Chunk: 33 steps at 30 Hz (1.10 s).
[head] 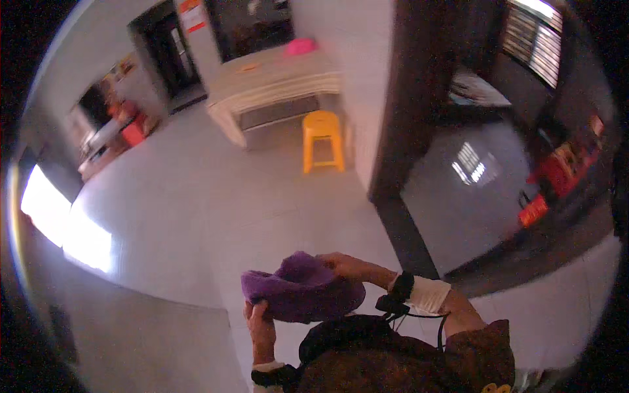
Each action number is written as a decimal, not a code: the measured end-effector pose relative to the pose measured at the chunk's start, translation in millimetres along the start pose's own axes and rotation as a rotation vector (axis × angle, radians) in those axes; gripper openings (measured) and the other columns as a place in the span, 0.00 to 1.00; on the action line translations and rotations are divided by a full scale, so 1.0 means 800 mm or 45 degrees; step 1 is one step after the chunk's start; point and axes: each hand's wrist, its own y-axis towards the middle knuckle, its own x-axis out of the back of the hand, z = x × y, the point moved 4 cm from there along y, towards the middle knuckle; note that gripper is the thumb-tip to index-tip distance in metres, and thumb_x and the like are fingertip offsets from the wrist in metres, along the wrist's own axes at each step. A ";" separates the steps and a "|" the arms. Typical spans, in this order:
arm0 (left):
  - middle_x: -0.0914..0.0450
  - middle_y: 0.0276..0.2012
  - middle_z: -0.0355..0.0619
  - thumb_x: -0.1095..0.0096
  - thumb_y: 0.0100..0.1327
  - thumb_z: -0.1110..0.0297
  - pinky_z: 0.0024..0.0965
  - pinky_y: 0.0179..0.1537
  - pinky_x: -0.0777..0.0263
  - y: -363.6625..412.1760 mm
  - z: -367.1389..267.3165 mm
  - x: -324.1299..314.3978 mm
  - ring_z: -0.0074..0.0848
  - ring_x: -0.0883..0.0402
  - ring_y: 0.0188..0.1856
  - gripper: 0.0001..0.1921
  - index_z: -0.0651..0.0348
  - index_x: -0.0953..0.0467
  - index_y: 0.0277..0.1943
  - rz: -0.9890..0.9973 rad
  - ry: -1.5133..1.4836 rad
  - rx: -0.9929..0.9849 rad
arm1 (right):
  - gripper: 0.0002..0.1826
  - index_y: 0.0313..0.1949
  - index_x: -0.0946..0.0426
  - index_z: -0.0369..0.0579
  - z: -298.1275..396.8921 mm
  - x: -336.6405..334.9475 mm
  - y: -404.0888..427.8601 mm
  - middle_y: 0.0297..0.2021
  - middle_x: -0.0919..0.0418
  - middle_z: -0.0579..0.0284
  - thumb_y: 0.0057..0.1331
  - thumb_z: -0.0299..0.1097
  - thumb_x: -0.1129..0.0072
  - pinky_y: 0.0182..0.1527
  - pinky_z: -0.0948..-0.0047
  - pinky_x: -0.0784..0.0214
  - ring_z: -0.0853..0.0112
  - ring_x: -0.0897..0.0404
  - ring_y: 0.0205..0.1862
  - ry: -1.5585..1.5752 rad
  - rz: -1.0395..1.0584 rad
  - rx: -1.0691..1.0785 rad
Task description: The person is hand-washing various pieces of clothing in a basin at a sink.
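A bunched purple cloth (304, 294), perhaps a towel, is held in front of my body at the lower middle of the view. My left hand (260, 322) grips its near left edge, with the thumb on top. On the far right side, my right hand (344, 265) has hold of the cloth; its fingers are partly hidden in the folds. Both wrists wear pale bands and black straps, and a cable runs from the right wrist.
Ahead stands a light table (275, 69) with a pink item (300, 46) on it. A yellow plastic stool (323, 140) is beside it. To the right, a dark doorway frame (408, 108) leads into another room with red boxes (555, 172). Shiny tile floor (196, 211) lies between.
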 end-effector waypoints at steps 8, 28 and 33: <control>0.26 0.46 0.46 0.46 0.57 0.72 0.33 0.51 0.34 -0.033 -0.027 0.081 0.28 0.27 0.47 0.25 0.63 0.39 0.59 -0.179 -0.260 -0.377 | 0.30 0.56 0.36 0.38 0.030 -0.100 0.102 0.50 0.27 0.58 0.51 0.22 0.41 0.56 0.70 0.39 0.72 0.29 0.50 0.153 0.450 0.131; 0.31 0.53 0.53 0.41 0.60 0.58 0.33 0.52 0.33 0.310 -0.103 0.160 0.33 0.29 0.52 0.32 0.67 0.43 0.61 -0.353 0.458 -0.221 | 0.22 0.49 0.32 0.34 0.014 0.058 0.446 0.42 0.24 0.55 0.53 0.24 0.46 0.50 0.70 0.34 0.68 0.25 0.45 0.193 0.161 -0.069; 0.26 0.47 0.52 0.41 0.60 0.58 0.33 0.50 0.31 0.323 -0.175 0.216 0.30 0.26 0.48 0.30 0.67 0.41 0.59 -0.649 0.190 -0.286 | 0.18 0.46 0.30 0.34 0.049 0.006 0.600 0.40 0.23 0.53 0.55 0.24 0.47 0.47 0.72 0.33 0.68 0.24 0.42 0.246 0.361 -0.073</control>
